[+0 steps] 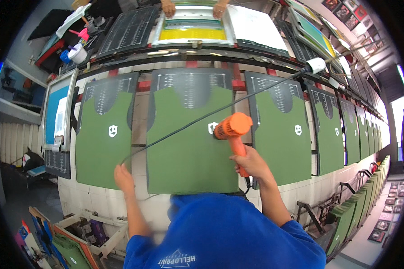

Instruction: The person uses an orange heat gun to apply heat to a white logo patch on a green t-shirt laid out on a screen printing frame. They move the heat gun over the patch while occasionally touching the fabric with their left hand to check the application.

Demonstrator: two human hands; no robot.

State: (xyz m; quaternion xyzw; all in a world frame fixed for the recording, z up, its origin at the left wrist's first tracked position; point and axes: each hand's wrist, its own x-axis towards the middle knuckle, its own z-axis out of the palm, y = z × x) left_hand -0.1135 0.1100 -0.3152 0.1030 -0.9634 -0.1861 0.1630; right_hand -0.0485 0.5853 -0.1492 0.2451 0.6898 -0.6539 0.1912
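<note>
My right hand (252,162) is wrapped round the handle of an orange heat gun (237,124). Its dark nozzle is right at the white shield print (212,128) on a green shirt panel (188,157), partly covering the print; whether it touches the cloth I cannot tell. The panel lies flat on a black printing board (191,89) with white ruler marks. My left hand (125,179) is closed on a black cable (197,119), low between this panel and the left green panel (104,152). From there the cable slants over the middle panel to a white connector (316,66) at the upper right.
More green panels (285,152) lie on boards in a row to the right. Opposite, another person's hands (168,8) hold a screen frame (193,41) with yellow ink. A blue-meshed screen (58,105) leans at left. Below right, a rack carries hanging green panels (343,219).
</note>
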